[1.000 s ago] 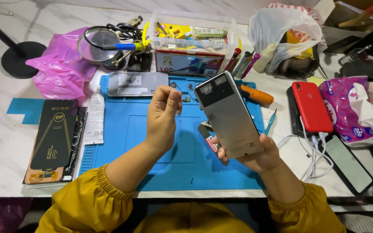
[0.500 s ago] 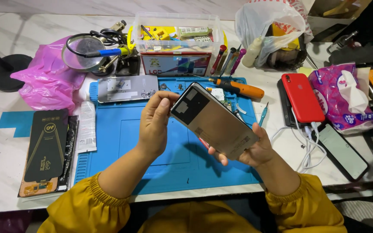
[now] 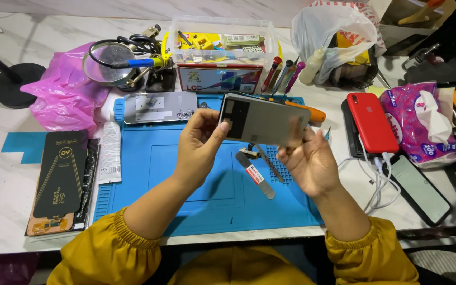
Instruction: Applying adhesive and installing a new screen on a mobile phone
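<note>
Both hands up over the middle of the blue mat [image 3: 196, 211], sharing one grey phone [image 3: 264, 122] held flat and lengthwise, back face up, clear of the mat. Left hand [image 3: 200, 149] closed on the phone's left end: thumb on top near the dark camera patch, fingers curled under. Right hand [image 3: 307, 161] pinches the right end, thumb over the top edge, palm below; looks like a two-point hold to keep the phone steady and level for a look at its back. Can't tell what the underside shows. Directly under the phone on the mat: a thin metal pry tool [image 3: 257, 177] and tweezers [image 3: 266, 161], lying loose within easy reach of either hand. A second, silver phone back [image 3: 159, 107] sits at the mat's far left corner, parked out of the work zone. An orange-handled screwdriver [image 3: 307, 111] lies along the mat's far edge, partly hidden behind the held phone. Off the mat on the worktop [image 3: 6, 174]: black screen-protector box [image 3: 59, 177] near the left edge, pink bag [image 3: 64, 95] behind it, magnifier on a stand [image 3: 106, 64] and clear plastic parts box [image 3: 220, 39] along the far edge. Right side: red phone [image 3: 371, 121] face down, white cable [image 3: 376, 179] trailing beside it, a dark phone [image 3: 420, 187] near the right front corner, tissue pack [image 3: 423, 124] beyond. Yellow sleeves [image 3: 106, 253] at the near edge.
</note>
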